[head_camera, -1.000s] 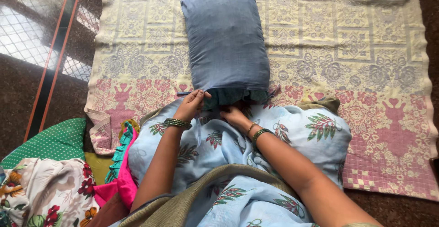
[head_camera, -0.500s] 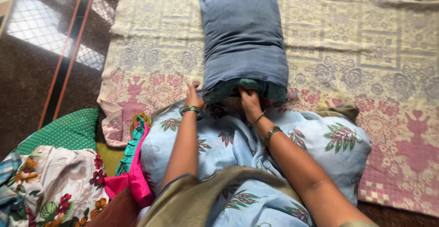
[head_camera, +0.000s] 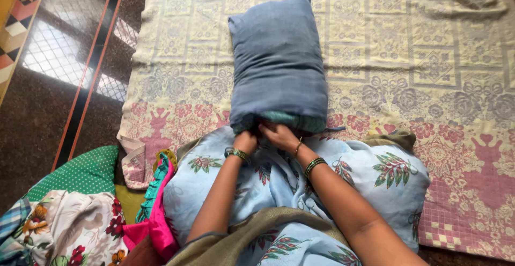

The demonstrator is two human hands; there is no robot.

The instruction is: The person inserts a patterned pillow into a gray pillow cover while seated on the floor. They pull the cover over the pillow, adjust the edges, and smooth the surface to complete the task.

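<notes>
A pillow in a blue-grey cover lies lengthwise on a patterned cream and pink bedspread. At its near, open end a strip of green inner pillow shows. My left hand and my right hand meet at that open end, fingers curled on the cover's edge and touching each other. Both wrists wear green and gold bangles. My lap is draped in light blue cloth with a leaf print.
A green dotted cushion, a floral cloth and bright pink and teal fabric are piled at the lower left. Dark polished floor with a striped border lies left of the bedspread.
My two hands have come together at the middle of the pillow's open end; earlier they were apart on its edge. The view has shifted slightly.
</notes>
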